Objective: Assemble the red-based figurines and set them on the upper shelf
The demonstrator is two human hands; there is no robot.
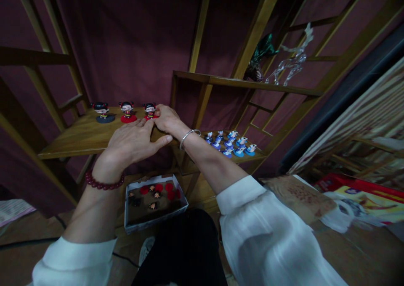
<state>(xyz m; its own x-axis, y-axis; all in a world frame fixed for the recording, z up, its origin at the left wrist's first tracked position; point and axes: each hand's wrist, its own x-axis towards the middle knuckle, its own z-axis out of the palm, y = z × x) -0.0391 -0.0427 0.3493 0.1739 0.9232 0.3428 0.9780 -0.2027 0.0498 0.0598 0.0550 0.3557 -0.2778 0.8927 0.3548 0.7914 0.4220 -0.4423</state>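
Observation:
Three small doll figurines with black hair buns stand in a row on the wooden shelf [82,135]. The left figurine [101,110] has a dark round base; the middle figurine [127,110] and the right figurine [149,109] have red ones. My right hand [169,120] has its fingers at the right side of the right figurine, gripping its edge. My left hand [131,141] reaches to the front of the same figurine, fingers stretched out near its red base and thumb spread away. The left fingertips partly cover that base.
Below, an open box [139,223] holds several figurines and red discs. Blue and purple figurines [229,143] crowd a lower shelf at right. A clear deer ornament [292,65] and a green ornament [263,54] stand on a higher shelf. A cardboard box [299,197] lies at right.

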